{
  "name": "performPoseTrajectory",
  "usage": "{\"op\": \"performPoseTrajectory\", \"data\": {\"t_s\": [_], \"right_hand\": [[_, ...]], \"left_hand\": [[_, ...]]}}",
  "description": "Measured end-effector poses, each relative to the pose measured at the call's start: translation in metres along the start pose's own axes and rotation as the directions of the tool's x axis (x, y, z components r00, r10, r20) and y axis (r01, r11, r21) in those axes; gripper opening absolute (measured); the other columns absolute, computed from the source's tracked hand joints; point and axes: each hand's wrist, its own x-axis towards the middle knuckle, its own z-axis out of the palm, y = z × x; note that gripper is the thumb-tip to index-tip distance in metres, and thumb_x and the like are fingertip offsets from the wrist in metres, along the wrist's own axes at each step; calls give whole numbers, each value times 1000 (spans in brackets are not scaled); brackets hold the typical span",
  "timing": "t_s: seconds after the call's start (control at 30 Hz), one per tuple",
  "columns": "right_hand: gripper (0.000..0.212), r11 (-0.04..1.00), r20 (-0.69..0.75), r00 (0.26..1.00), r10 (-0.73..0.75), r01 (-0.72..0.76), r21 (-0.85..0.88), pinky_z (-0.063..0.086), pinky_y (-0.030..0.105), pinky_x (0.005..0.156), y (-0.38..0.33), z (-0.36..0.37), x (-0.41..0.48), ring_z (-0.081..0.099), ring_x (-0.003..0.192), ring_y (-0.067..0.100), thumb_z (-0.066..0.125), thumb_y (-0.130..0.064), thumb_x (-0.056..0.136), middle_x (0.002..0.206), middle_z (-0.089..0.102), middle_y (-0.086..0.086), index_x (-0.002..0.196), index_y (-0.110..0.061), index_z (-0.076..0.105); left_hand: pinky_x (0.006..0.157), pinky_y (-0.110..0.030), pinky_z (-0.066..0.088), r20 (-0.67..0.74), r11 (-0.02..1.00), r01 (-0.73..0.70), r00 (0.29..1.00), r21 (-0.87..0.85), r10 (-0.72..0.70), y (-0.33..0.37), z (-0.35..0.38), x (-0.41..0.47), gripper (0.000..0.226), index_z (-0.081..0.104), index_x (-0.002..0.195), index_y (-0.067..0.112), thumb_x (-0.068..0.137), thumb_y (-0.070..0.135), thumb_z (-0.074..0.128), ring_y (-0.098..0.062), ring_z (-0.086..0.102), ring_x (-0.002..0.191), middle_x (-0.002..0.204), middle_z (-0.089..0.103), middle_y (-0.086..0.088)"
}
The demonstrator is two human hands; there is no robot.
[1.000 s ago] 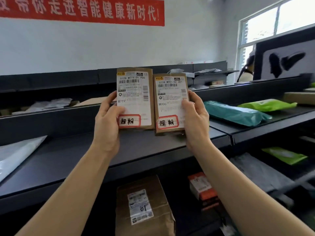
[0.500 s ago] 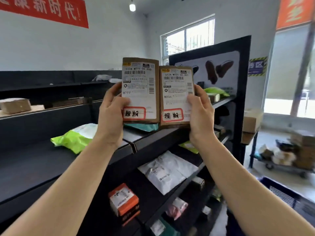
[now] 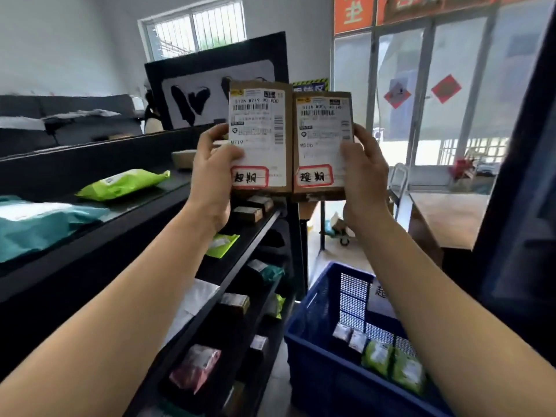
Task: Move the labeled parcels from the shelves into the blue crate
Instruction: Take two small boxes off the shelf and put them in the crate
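I hold two flat brown cardboard parcels upright side by side at chest height, labels facing me. My left hand grips the left parcel, marked M719, by its left edge. My right hand grips the right parcel by its right edge. Each carries a white shipping label and a red-bordered handwritten sticker near the bottom. The blue crate stands on the floor at the lower right, below my right forearm, with several small green and white packets lying inside.
Black shelves run along my left, holding a lime green bag, a teal bag and small boxes on lower tiers. A dark panel rises at the right. Glass doors and a wooden table lie ahead.
My view has swung right, away from the shelf face. The blue crate has come fully into view at the lower right. Both hands keep the same hold on the two parcels.
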Motion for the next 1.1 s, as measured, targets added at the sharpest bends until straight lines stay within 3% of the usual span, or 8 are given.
{"op": "performPoseTrajectory", "data": {"t_s": [0.1, 0.23, 0.47, 0.63, 0.83, 0.93, 1.1], "right_hand": [[34, 997, -99, 995, -17, 10, -77, 58, 28, 65, 2, -42, 22, 70, 79, 16, 50, -15, 90, 98, 69, 3, 120, -27, 59], [39, 995, -186, 982, -19, 0, -103, 55, 23, 60, 10, -89, 46, 69, 76, 15, 49, -12, 90, 99, 69, 5, 128, -20, 56], [41, 987, -323, 946, -7, -46, -156, 57, 24, 59, 41, -144, 91, 70, 85, 21, 50, -16, 91, 114, 65, 11, 132, -15, 51], [40, 969, -401, 915, 47, -139, -203, 61, 35, 72, 79, -166, 136, 71, 92, 26, 53, -22, 88, 110, 68, 11, 126, -10, 53], [33, 961, -447, 888, 108, -209, -183, 57, 24, 57, 129, -173, 191, 72, 82, 22, 52, -19, 91, 107, 70, 13, 122, -9, 56], [32, 949, -464, 872, 158, -263, -172, 55, 21, 52, 157, -178, 214, 73, 67, 13, 52, -19, 92, 100, 71, 9, 122, -9, 57], [24, 899, -503, 827, 252, -392, -195, 61, 37, 74, 205, -202, 243, 74, 80, 21, 57, -23, 89, 99, 73, 8, 112, -18, 61]], "left_hand": [[68, -35, 60, 97, 997, 62, 994, -34, -59, -31, 43, 11, 34, 48, 116, 21, 86, 4, 45, -15, 71, 77, 102, 67, -3], [85, -53, 55, 207, 987, 156, 968, -43, -144, -72, 87, 23, 30, 49, 110, 23, 84, 7, 47, -34, 67, 99, 115, 64, -12], [64, -34, 59, 324, 963, 262, 917, -56, -231, -142, 145, 54, 36, 43, 122, 17, 88, 5, 43, -16, 69, 76, 98, 66, -2], [71, -39, 60, 406, 931, 363, 857, -36, -319, -196, 170, 95, 39, 41, 127, 19, 90, 7, 43, -25, 69, 87, 103, 65, -4], [80, -48, 57, 448, 907, 421, 805, 30, -388, -265, 192, 157, 36, 44, 122, 22, 89, 8, 45, -29, 68, 92, 102, 66, -3], [79, -47, 56, 464, 891, 450, 776, 67, -427, -301, 198, 183, 34, 44, 120, 24, 90, 8, 44, -30, 68, 94, 99, 66, 0], [81, -48, 57, 458, 840, 522, 716, 150, -527, -355, 208, 210, 35, 44, 120, 24, 89, 8, 45, -32, 68, 98, 111, 64, -9]]}}
